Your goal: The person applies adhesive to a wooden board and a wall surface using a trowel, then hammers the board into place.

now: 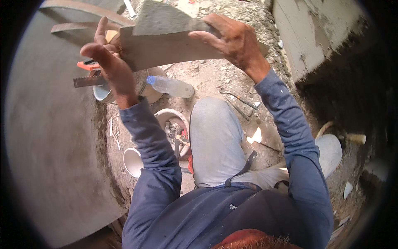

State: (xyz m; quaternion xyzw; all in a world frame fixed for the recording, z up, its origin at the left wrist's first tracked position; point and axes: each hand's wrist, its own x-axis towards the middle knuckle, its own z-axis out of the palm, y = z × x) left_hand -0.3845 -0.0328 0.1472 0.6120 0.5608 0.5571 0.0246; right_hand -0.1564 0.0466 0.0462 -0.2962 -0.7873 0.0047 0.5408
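A long grey-brown board lies across the space in front of me. My left hand is at its left end, index finger and thumb stretched out, the other fingers curled against the board's end. Closed at the board's upper edge, my right hand grips the narrow end of a grey trowel-like blade, its thumb over the board's face. The blade widens toward the left, and its handle is hidden by the fingers. Below my left hand, a toothed saw blade sticks out over a bucket.
A blue-capped plastic bottle lies on the rubble floor. Nearer me stand a rubble-filled bucket and a white container. A grey plastered surface runs along the left; a pale block stands at right.
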